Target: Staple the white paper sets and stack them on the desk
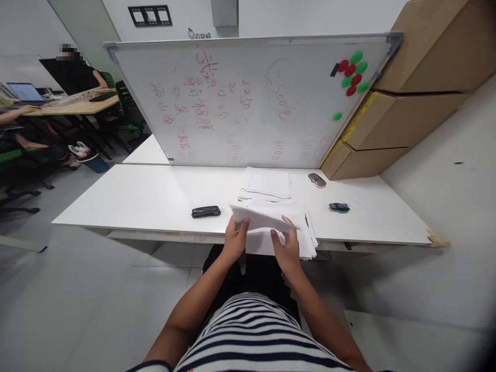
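My left hand (236, 240) pinches the left end of a sheet of paper (258, 217), thumb on top. That sheet is raised and curved above a stack of white papers (261, 245) at the table's front edge. Over the right part of the stack is my right hand (287, 248), its thumb and fingers apart, close to the sheet's right end; whether it touches the sheet is hard to tell. Another pile of printed papers (267, 182) lies just behind. To the left rests a black stapler (205, 211).
A computer mouse (316, 180) and a small dark blue item (339, 207) lie to the right on the white table (147, 201). Behind stands a whiteboard (248, 103) with magnets. Cardboard boxes (387, 121) are stacked at right. Other people sit at a desk (73, 107) far left.
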Action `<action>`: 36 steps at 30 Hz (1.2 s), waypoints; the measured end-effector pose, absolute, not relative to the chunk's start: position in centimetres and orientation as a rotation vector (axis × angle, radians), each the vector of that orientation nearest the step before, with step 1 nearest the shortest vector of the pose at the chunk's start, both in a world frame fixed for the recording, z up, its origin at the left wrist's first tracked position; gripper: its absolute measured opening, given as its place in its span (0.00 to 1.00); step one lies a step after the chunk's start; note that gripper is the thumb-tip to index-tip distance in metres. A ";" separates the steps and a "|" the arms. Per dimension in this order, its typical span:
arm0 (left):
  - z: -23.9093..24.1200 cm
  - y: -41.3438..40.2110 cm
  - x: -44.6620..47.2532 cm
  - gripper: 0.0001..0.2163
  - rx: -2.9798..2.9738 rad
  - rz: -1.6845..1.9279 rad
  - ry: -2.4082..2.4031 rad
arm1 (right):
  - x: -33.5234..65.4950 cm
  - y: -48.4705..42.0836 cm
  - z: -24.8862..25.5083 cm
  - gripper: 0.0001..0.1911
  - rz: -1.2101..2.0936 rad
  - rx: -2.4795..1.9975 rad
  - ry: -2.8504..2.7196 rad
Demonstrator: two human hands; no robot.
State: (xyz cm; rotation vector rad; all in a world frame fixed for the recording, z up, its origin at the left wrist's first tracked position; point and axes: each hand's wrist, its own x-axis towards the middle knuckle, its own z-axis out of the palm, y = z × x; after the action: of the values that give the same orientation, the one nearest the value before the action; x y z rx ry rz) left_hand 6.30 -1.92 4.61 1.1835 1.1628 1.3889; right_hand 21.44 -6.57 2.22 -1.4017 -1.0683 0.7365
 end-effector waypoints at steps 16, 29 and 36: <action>2.5 3.1 -1.0 0.16 1.714 1.291 1.802 | 23.0 -9.0 2.2 0.24 0.763 -1.638 -1.037; -2.3 6.7 -5.9 0.25 1.803 0.928 2.099 | 20.9 -8.3 0.1 0.26 1.143 -1.515 -0.909; -2.1 5.5 -5.9 0.26 1.682 1.068 1.935 | 20.1 -8.2 -0.2 0.24 1.216 -1.553 -1.031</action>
State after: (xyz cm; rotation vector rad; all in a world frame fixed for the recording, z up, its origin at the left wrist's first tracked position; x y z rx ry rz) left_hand -5.92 5.54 -2.15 1.6824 1.9345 1.0677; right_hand 20.07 -8.15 -0.20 -1.5534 -1.0306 1.2157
